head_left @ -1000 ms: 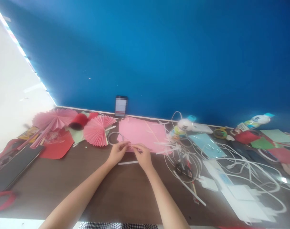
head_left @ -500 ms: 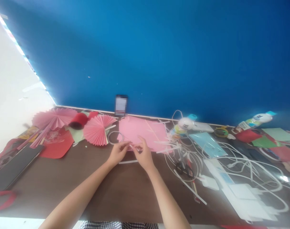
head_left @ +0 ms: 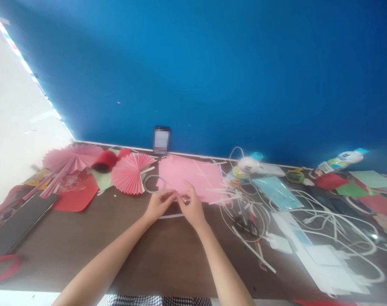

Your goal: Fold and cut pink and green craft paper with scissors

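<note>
My left hand (head_left: 159, 204) and my right hand (head_left: 190, 207) meet fingertip to fingertip over the near edge of some pink paper (head_left: 183, 170). Both hands are pinched closed; whatever is between the fingertips is too small to make out. Below them on the brown table lies a thin white strip (head_left: 170, 216), partly behind my right hand. A ring of tape (head_left: 154, 184) rests just beyond my left hand. Left of it stands a pleated pink paper fan (head_left: 131, 173).
Scissors (head_left: 246, 227), white strips and cables crowd the right side, with a power strip (head_left: 327, 259), a glue bottle (head_left: 244, 168) and a blue packet (head_left: 278, 193). At left are a dark phone-like slab (head_left: 19, 223), red paper (head_left: 77, 195) and another pink fan (head_left: 74, 157). A blue wall (head_left: 193, 76) rises behind.
My fingertips have come slightly closer together; the small pale bit seen between them earlier is now hidden. The things on the table have not moved.
</note>
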Motion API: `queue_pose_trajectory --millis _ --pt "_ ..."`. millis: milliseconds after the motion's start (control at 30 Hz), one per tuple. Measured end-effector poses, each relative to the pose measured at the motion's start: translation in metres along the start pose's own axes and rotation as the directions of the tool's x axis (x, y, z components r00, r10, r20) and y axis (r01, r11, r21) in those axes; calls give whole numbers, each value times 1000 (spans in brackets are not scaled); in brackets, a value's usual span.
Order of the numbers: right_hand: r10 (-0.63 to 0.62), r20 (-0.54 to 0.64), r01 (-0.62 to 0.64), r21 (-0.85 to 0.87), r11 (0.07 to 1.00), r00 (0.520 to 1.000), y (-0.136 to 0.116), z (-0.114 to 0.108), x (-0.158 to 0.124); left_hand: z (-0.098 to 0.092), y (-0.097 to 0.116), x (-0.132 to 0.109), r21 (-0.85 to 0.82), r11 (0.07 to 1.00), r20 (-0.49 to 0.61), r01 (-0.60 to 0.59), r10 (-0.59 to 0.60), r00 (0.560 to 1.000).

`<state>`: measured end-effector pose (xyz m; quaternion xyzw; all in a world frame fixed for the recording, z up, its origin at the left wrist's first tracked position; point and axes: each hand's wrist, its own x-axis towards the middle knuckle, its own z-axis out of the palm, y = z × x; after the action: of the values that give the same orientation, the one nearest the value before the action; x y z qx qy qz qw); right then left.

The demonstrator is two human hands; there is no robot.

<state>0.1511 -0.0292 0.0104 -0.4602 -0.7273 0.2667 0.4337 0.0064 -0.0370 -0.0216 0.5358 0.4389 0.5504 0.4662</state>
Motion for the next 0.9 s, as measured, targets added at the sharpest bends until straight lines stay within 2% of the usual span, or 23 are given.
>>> queue_pose_trajectory --millis 133,300,433,533,900 --pt "25 -16 -24 40 999 1000 -3 0 0 -1 1 0 91 995 -48 -32 36 998" --pt "148 -84 -132 165 977 985 -6 2 -1 -1 7 -1 315 945 -116 -90 132 984" --pt "172 -168 -137 199 970 971 -5 5 -1 0 10 -3 343 934 -154 -96 157 976" --pt "164 -244 -130 148 980 956 -1 5 1 -1 8 -3 316 944 -168 -96 155 974" --pt "28 -299 -39 -29 999 954 6 6 3 1 11 -5 336 936 -125 -108 158 980"
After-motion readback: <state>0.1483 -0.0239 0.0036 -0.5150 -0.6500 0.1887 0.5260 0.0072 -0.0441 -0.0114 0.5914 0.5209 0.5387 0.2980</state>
